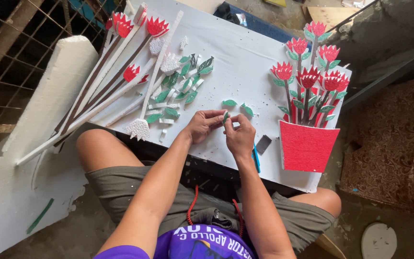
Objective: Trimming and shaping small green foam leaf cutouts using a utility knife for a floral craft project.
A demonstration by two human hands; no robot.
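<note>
A single head-worn camera looks steeply down from close above the person's lap (knees at the lower edge) onto the white table [245, 72], facing forward across it toward the floor beyond.

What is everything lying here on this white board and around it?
White foam board: one, across the person's lap.
Red foam flower pot with red flowers on green-leaved stems: one finished piece, at the board's right edge.
Long white foam stems with red flower heads: several, count unclear, fanned over the board's left end.
Loose green foam leaves: a pile, count unclear, centre-left.
Two green leaves: lying just above the hands.
Small grey rectangular piece: one, right of the hands.
Blue thin tool: one, by the right wrist.
White foam slab: one, far left.
Left hand: fingers pinching a small green leaf piece.
Right hand: touching the same piece.
</note>
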